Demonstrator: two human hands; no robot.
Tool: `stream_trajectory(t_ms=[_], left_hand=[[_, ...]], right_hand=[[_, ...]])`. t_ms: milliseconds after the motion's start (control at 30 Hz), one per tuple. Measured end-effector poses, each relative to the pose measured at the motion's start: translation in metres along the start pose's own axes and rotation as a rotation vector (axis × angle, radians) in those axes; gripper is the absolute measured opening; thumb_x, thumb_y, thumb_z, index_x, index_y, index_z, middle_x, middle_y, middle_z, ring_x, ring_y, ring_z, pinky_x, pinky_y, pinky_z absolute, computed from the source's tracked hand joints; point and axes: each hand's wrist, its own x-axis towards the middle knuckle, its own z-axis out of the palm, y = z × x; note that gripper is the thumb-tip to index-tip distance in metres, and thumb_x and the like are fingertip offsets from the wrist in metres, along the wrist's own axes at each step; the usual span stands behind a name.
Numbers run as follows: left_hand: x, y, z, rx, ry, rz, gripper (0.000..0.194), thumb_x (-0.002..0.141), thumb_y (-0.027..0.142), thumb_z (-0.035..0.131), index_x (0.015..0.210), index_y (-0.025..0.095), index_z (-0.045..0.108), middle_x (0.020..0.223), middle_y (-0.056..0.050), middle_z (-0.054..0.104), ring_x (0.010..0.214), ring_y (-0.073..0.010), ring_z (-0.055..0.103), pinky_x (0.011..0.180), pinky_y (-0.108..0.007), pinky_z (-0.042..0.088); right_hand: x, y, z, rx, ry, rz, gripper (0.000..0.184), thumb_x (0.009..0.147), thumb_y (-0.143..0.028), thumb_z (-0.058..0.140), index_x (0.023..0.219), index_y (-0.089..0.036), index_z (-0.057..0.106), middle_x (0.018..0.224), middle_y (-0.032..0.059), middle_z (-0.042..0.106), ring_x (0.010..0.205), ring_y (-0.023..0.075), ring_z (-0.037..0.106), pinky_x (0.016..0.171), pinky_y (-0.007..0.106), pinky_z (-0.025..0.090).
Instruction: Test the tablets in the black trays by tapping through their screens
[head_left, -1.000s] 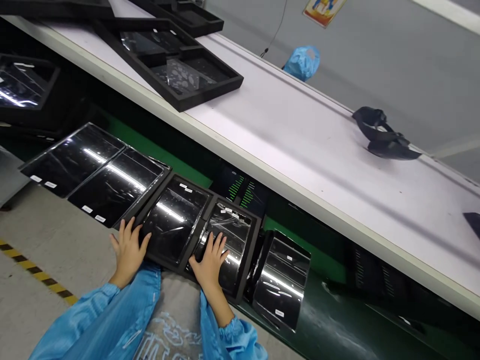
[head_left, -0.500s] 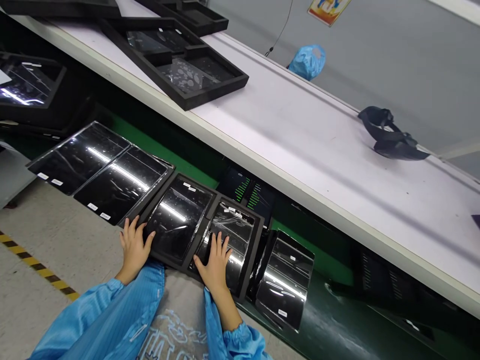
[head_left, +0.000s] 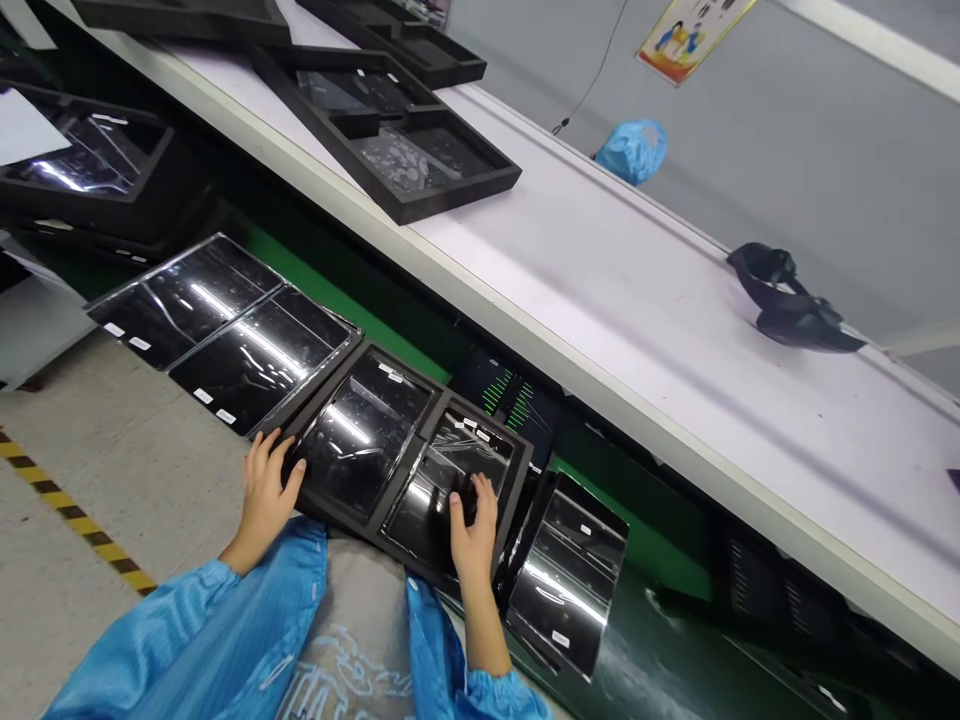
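Observation:
A black foam tray (head_left: 407,468) lies before me with two glossy black screen panels side by side in it. My left hand (head_left: 265,492) rests at the tray's left edge, thumb apart from the fingers, near the left panel (head_left: 365,425). Over the right panel (head_left: 420,515) is my right hand (head_left: 474,525), fingers bent a little and thumb apart; I cannot tell whether the fingertips touch the film. Small white labels sit at the top of both panels. To the left lie two more film-covered panels (head_left: 259,350), and another panel (head_left: 566,575) lies to the right.
A white bench (head_left: 585,270) runs beyond the trays, with a foam tray (head_left: 457,200) near its edge. A dark strap-like object (head_left: 795,300) and a blue cap (head_left: 634,150) are at its far side. Yellow-black tape (head_left: 71,512) marks the floor at left.
My right hand has shifted right across the right panel, its fingers now less spread. The left hand stays by the tray's left edge. The camera view has turned slightly.

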Motion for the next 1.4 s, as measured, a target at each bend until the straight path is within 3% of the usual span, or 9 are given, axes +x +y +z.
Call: stream_trajectory(t_ms=[133,267,467,700,933,1100,1267,1400], left_hand=[[-0.002,-0.007,-0.012,0.008,0.036,0.089,0.039,0.096,0.036,0.041,0.128,0.018,0.052,0.144,-0.016,0.045,0.147,-0.0281,0.023,0.120,-0.052,0.023],[-0.004,-0.015,-0.015,0.035,0.050,0.115,0.036,0.095,0.034,0.042,0.124,0.017,0.055,0.141,-0.017,0.046,0.146,-0.0297,0.023,0.120,-0.052,0.023],[-0.006,-0.015,-0.009,0.145,-0.012,0.077,0.039,0.095,0.041,0.042,0.121,0.016,0.059,0.148,-0.017,0.039,0.148,-0.0326,0.018,0.119,-0.055,0.023],[-0.008,-0.006,-0.002,0.228,-0.069,-0.017,0.045,0.095,0.046,0.043,0.123,0.016,0.060,0.158,-0.016,0.028,0.149,-0.0387,0.011,0.113,-0.072,0.016],[-0.007,-0.008,0.005,0.171,-0.017,-0.068,0.044,0.095,0.048,0.043,0.113,0.015,0.066,0.157,-0.015,0.029,0.149,-0.0371,0.011,0.116,-0.065,0.018],[-0.012,-0.009,-0.007,0.166,-0.059,-0.062,0.044,0.097,0.045,0.039,0.123,0.019,0.062,0.159,-0.014,0.027,0.149,-0.0389,0.012,0.113,-0.073,0.015],[-0.007,0.005,-0.014,0.150,-0.004,0.138,0.047,0.094,0.039,0.047,0.139,0.024,0.052,0.160,-0.013,0.025,0.149,-0.0402,0.010,0.114,-0.074,0.010],[0.002,0.028,0.001,0.135,-0.107,0.341,0.040,0.094,0.035,0.048,0.129,0.023,0.062,0.157,-0.014,0.032,0.150,-0.0382,0.012,0.117,-0.069,0.011]], right_hand=[[0.008,0.016,-0.023,-0.015,0.093,0.019,0.052,0.092,-0.052,0.047,0.124,-0.014,0.061,0.142,0.0182,0.052,0.139,0.0304,0.040,0.114,0.053,0.031],[0.003,0.029,-0.032,-0.034,0.111,0.007,0.051,0.092,-0.052,0.048,0.122,-0.013,0.063,0.138,0.0187,0.055,0.137,0.0308,0.043,0.114,0.053,0.032],[-0.007,0.040,-0.028,-0.027,0.113,0.007,0.051,0.092,-0.052,0.048,0.119,-0.012,0.064,0.136,0.0191,0.056,0.138,0.0314,0.041,0.113,0.053,0.033],[-0.010,0.036,-0.026,-0.053,0.115,0.001,0.049,0.094,-0.052,0.046,0.119,-0.013,0.064,0.137,0.0184,0.056,0.139,0.0308,0.040,0.113,0.053,0.032],[-0.014,0.036,-0.019,-0.070,0.136,-0.016,0.044,0.095,-0.048,0.047,0.117,-0.015,0.066,0.132,0.0167,0.060,0.139,0.0321,0.040,0.111,0.056,0.034],[-0.016,0.039,-0.025,-0.050,0.172,-0.021,0.040,0.096,-0.044,0.049,0.119,-0.016,0.065,0.134,0.0165,0.059,0.136,0.0311,0.043,0.110,0.055,0.036],[-0.016,0.043,-0.035,-0.164,0.157,-0.030,0.041,0.097,-0.040,0.047,0.126,-0.016,0.061,0.145,0.0167,0.049,0.142,0.0324,0.034,0.112,0.058,0.034],[-0.018,0.029,-0.014,-0.334,0.128,-0.034,0.042,0.097,-0.036,0.046,0.132,-0.015,0.059,0.154,0.0183,0.037,0.149,0.0406,0.013,0.110,0.074,0.022]])
